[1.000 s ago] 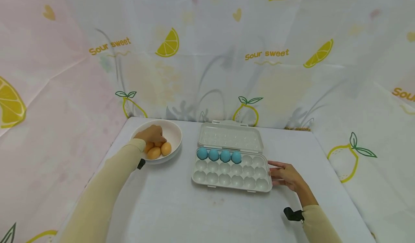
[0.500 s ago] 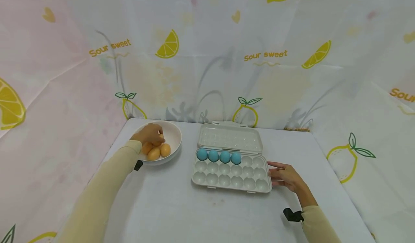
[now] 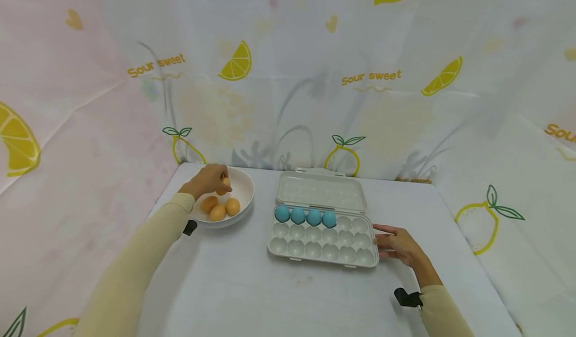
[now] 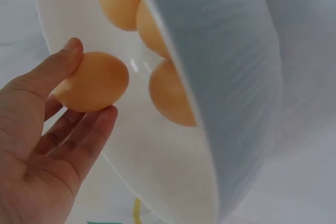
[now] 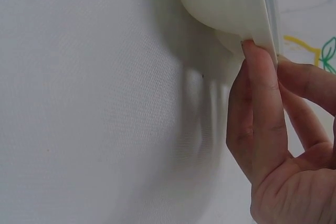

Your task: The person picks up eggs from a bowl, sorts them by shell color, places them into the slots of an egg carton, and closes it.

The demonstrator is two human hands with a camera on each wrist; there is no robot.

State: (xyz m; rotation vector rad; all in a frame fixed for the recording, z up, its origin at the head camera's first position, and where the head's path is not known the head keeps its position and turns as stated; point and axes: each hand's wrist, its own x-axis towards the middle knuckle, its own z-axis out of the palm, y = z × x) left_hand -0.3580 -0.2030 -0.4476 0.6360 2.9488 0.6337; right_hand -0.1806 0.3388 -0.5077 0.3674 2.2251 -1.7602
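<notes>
My left hand (image 3: 208,181) is over the white bowl (image 3: 245,189) at the table's back left. Thumb and fingertips pinch a light brown egg (image 4: 97,81), held inside the rim above several other brown eggs (image 4: 170,93). At the table's middle lies a pale plastic egg tray (image 3: 321,247), its lid (image 3: 320,191) laid back. Blue eggs (image 3: 313,217) fill part of its back row. My right hand (image 3: 402,247) grips the tray's right edge; in the right wrist view, thumb and finger meet on either side of the rim.
A white cloth (image 3: 252,292) covers the table. Behind and beside it hangs a lemon-printed sheet (image 3: 279,102). Bare cups (image 3: 312,250) show in the tray's front rows.
My left hand has drawn an egg up from the pile in the bowl. The right hand has stayed at the tray's edge, and the tray has not shifted on the table.
</notes>
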